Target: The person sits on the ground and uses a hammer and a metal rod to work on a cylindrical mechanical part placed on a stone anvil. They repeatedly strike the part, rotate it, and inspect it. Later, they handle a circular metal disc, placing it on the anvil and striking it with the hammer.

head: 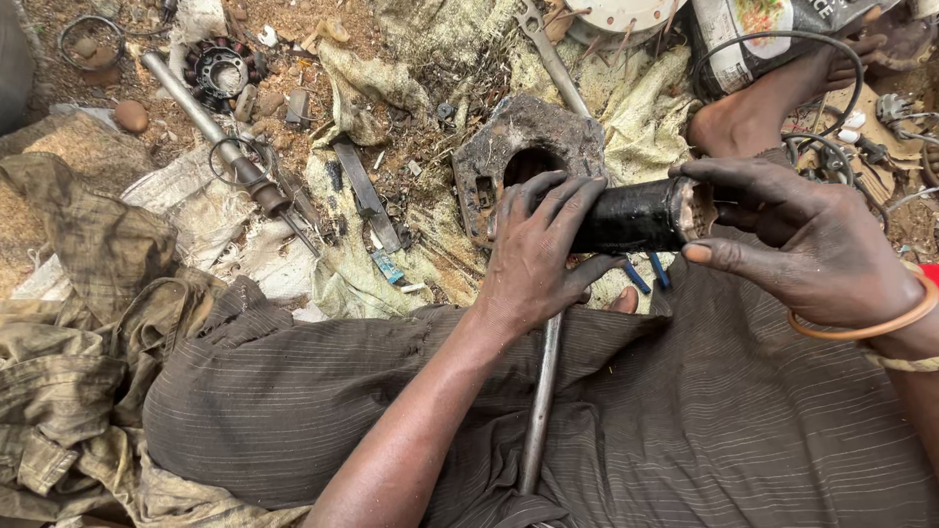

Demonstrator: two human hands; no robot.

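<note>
Far left: steel shaft point(210, 132) on littered ground, flat bar point(364, 193) beside. Centre: rusted housing point(523, 147) behind left hand point(533, 259), grip wrapped over black cylinder point(631, 217) held above lap. Long rod point(541, 401) across trousers beneath. Right hand point(802, 240) grip clasping cylinder's open end.

There is one view only, from a camera worn on the person's head. It looks steeply down over the lap to the ground point(293, 20) in front. It is close: both hands and the striped cloth on the legs fill the lower half, and the far ground with metal parts reaches the top edge. No second view shares the scene.
</note>
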